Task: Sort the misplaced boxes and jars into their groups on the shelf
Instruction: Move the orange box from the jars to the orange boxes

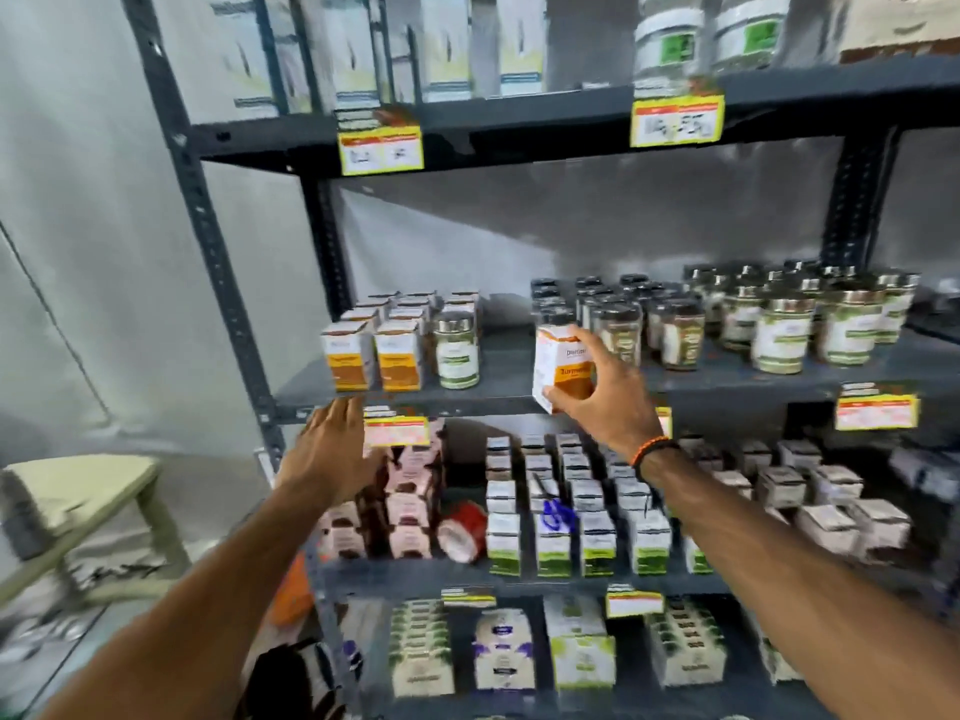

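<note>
A dark metal shelf [519,387] carries the goods on several boards. On the middle board, orange-and-white boxes [371,356] stand at the left with a green-labelled jar [457,350] just beside them, and clusters of jars [727,324] fill the right. The board below holds pink boxes [410,506], a red tape roll [462,530], green-and-white boxes [571,522] with blue-handled scissors [556,511] on them.

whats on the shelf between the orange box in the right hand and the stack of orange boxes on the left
In the head view, one green-label jar stands beside the orange box stack; from there to the held orange box in the right hand the shelf is bare.
</note>
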`<state>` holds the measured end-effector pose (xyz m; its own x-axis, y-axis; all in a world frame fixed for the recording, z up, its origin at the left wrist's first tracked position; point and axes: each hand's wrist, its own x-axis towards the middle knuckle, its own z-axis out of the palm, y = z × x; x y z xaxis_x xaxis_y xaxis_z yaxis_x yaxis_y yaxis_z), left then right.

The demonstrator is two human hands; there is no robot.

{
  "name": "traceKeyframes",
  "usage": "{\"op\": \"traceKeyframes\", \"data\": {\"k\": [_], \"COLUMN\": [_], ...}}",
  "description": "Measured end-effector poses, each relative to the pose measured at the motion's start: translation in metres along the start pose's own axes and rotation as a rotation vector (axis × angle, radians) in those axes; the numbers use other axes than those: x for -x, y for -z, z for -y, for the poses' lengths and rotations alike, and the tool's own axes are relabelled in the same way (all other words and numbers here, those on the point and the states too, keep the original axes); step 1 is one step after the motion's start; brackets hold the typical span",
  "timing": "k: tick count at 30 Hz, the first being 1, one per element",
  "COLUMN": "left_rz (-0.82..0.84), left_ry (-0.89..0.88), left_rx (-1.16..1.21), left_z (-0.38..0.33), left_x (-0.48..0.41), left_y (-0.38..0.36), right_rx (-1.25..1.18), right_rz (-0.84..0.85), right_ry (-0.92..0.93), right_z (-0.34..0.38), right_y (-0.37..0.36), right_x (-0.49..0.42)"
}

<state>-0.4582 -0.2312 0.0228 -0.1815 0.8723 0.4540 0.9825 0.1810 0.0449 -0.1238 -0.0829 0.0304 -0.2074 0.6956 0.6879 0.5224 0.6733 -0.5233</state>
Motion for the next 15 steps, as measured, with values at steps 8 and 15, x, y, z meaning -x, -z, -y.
{"op": "traceKeyframes", "data": {"k": [8, 15], "left_rz": [0.015, 0.074], "left_ry": [0.004, -0.028], "left_rx": [0.002, 0.053], "left_z": [0.078, 0.084], "left_x": [-0.041, -0.06], "left_y": [-0.013, -0.029], "right_rx": [0.18, 0.218], "right_rz": [0.012, 0.023], "right_ry": [-0.065, -0.188], "right_z": [0.053, 0.064], "right_y": [-0.059, -0.081], "right_x": [-0.011, -0.033]}}
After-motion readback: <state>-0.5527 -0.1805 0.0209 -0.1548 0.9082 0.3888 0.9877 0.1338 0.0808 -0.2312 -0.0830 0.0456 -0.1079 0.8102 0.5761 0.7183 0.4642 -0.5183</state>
